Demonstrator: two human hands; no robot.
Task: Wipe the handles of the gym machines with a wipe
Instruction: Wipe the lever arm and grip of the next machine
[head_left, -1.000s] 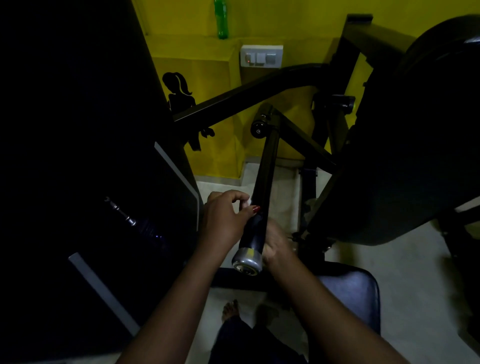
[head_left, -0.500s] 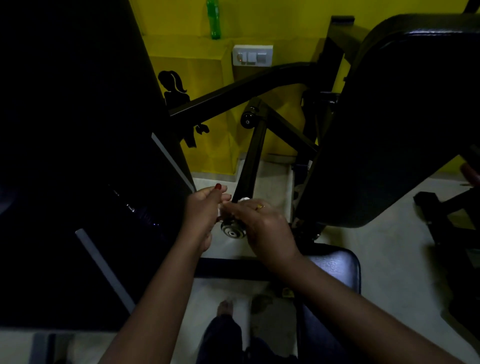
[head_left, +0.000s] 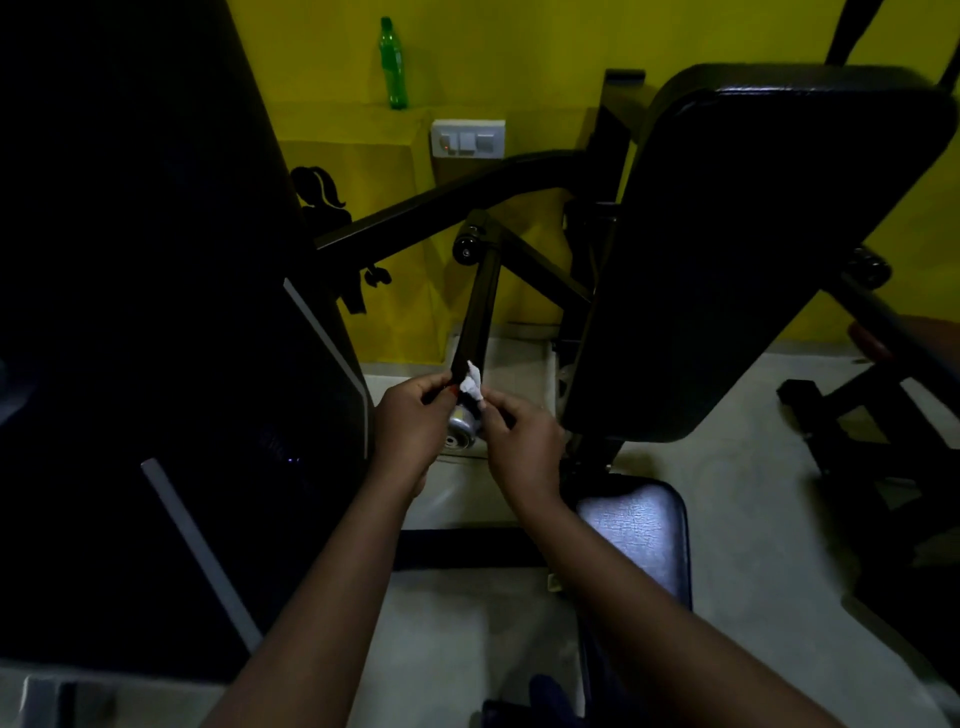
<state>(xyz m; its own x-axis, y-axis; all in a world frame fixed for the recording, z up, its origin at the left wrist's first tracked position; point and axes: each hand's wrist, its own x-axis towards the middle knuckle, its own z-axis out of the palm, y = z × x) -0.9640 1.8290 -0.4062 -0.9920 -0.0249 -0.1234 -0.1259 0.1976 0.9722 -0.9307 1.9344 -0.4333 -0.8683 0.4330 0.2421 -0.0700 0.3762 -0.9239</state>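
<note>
Pinches the wipe (head_left: 471, 387) from both sides, left hand (head_left: 410, 421) and right hand (head_left: 519, 441) each nipping an edge, against the handle (head_left: 477, 322) just above its silver cap (head_left: 461, 423), likely so as to wrap it round. Farther off, spots a green bottle (head_left: 392, 65) upright on the ledge (head_left: 353, 117); cannot tell its contents.

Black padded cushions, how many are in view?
2: the large black vinyl backrest pad at upper right, the smaller seat pad below it. The dark left side may hide more.

Dim, underexposed wide-angle view, left side near-black, brightest at the yellow wall (head_left: 545, 52), edges bowed.
</note>
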